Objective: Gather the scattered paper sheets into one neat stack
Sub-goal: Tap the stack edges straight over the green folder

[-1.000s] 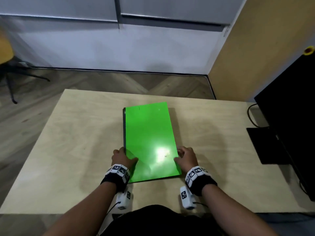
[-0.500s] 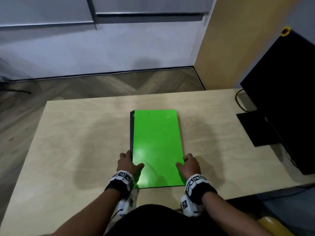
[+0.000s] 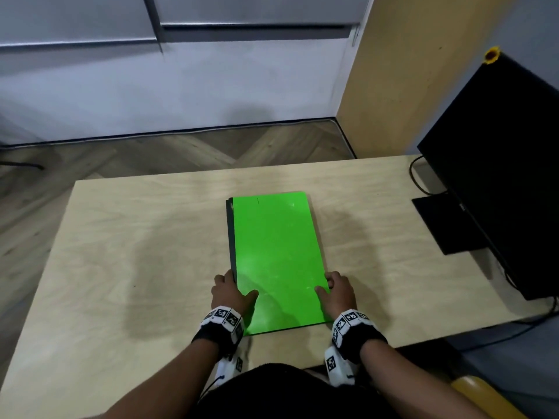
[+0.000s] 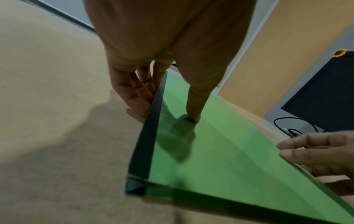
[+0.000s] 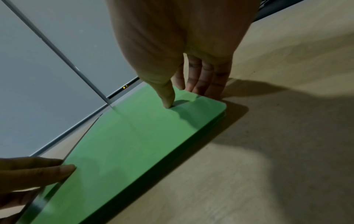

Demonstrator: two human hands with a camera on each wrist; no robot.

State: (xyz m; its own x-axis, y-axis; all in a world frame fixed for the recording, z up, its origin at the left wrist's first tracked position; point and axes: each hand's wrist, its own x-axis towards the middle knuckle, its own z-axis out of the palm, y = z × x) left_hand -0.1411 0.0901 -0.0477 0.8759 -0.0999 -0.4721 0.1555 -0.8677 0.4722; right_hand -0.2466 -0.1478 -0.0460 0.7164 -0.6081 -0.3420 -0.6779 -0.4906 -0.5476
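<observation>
squaring-up looks like the step in hand; the paper stack [image 3: 276, 258] lies mid-table [image 3: 136, 252], a dark sheet [image 4: 151, 127] jutting past its left edge, which probably wants nudging under. left hand [image 3: 231, 293] and right hand [image 3: 337, 293] each clasp a long side, thumb on top, fingers against the edge.

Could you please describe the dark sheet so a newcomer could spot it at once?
On the pale wooden table, find the bright green paper sheet between both hands. The dark grey sheet lies beneath it, showing only as a thin strip along its left edge.
</observation>
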